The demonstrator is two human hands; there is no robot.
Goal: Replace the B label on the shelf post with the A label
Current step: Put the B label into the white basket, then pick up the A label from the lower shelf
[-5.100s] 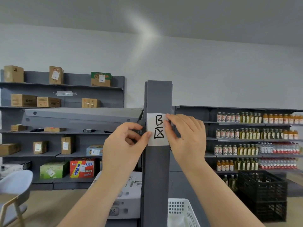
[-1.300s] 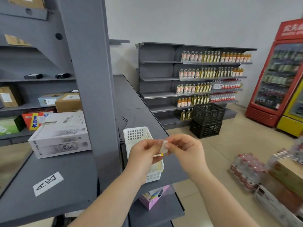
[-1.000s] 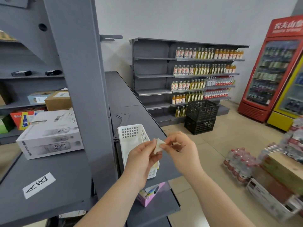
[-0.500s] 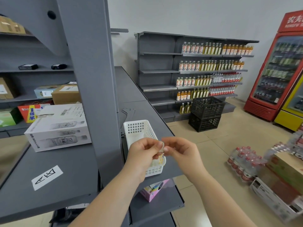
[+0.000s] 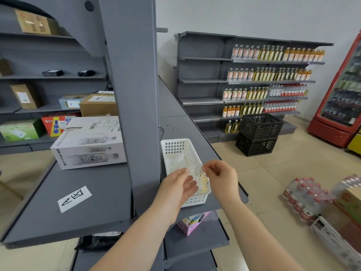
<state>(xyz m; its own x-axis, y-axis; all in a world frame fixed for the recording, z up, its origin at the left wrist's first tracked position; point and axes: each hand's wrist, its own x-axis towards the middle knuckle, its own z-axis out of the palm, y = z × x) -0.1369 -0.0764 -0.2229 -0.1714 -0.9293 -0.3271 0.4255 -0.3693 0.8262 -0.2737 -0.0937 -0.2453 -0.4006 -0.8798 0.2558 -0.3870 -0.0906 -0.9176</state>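
a label: white paper slip with black handwriting, lying flat on the grey shelf to the left of the shelf post. nothing touching it. it sits nearer the front edge of the shelf than the white carton, which stands further back, also left of the post.

shelf post: bare grey face in the part that shows, no label on it.

b label: cannot pick it out for certain. something pale and small shows at the right fingertips, too blurred to name.

white basket: perforated plastic, on the shelf just right of the post. both hands are above its near end.

left hand: just right of the post, over the basket's near end, fingers loosely spread and curled, palm toward the right hand; not clamped on anything that shows.

right hand: further right of the post, over the basket's right rim, thumb and forefinger pressed together at the tips in a pinch; whether they grip the pale scrap i cannot tell. the two hands are near but apart.

further out, right of the post: black crates stacked on the floor, bottle shelving behind them, red cooler at the far right edge. a pink box sits on the shelf below the basket.
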